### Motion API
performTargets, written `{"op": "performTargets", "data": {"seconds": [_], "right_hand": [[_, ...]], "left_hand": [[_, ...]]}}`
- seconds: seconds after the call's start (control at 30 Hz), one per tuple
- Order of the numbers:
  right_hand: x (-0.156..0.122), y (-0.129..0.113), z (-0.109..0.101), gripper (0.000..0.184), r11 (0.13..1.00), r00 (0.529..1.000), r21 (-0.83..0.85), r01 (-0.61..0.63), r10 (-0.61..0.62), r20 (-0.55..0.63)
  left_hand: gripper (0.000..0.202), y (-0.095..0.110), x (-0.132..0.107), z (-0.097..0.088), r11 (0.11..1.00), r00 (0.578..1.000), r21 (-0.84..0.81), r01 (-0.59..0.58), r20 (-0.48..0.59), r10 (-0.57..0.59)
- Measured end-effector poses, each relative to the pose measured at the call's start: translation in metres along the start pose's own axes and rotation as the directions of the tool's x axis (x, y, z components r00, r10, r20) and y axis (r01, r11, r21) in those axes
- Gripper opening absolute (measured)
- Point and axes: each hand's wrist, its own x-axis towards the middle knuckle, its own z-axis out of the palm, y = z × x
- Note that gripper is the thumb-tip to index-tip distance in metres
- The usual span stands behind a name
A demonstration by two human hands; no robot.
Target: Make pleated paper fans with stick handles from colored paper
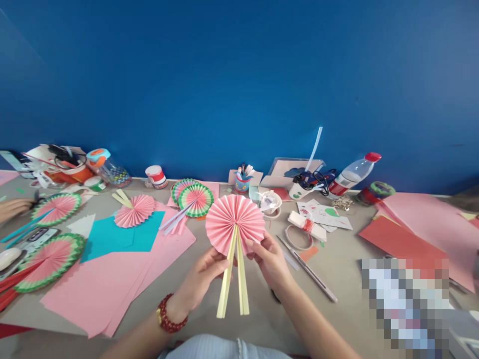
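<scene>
I hold a pink pleated round paper fan [234,219] upright above the grey table [337,264]. Two pale yellow strip handles [234,279] hang down from its centre. My left hand [204,279], with a red bead bracelet on the wrist, pinches the fan's lower left edge beside the handles. My right hand [271,259] grips the lower right edge. Both hands are closed on the fan.
Finished fans lie at the left: a pink one [134,209], a green-rimmed one [195,199], and two watermelon-coloured ones [50,262]. Pink sheets [112,279], a teal sheet [119,234], a craft knife [310,271], tape rolls, a plastic bottle [354,174] and cups crowd the table. Another person's hand [13,207] is at far left.
</scene>
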Motion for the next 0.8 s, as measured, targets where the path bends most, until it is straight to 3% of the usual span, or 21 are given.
{"op": "performTargets", "data": {"seconds": [0.2,0.5,0.8], "right_hand": [[-0.001,0.001,0.002,0.031,1.0,1.0,0.009,-0.012,0.012,-0.013],[-0.004,-0.001,0.007,0.038,0.998,0.999,-0.054,0.025,-0.024,0.023],[-0.006,0.0,0.014,0.038,1.0,0.995,-0.019,0.012,-0.01,0.1]], "left_hand": [[0.027,-0.01,0.001,-0.005,0.998,0.996,-0.043,0.044,-0.069,-0.047],[0.035,-0.017,0.003,-0.007,1.0,0.993,-0.014,0.013,-0.119,-0.015],[0.045,-0.017,0.004,-0.002,0.997,0.997,-0.078,-0.007,-0.074,0.001]]}}
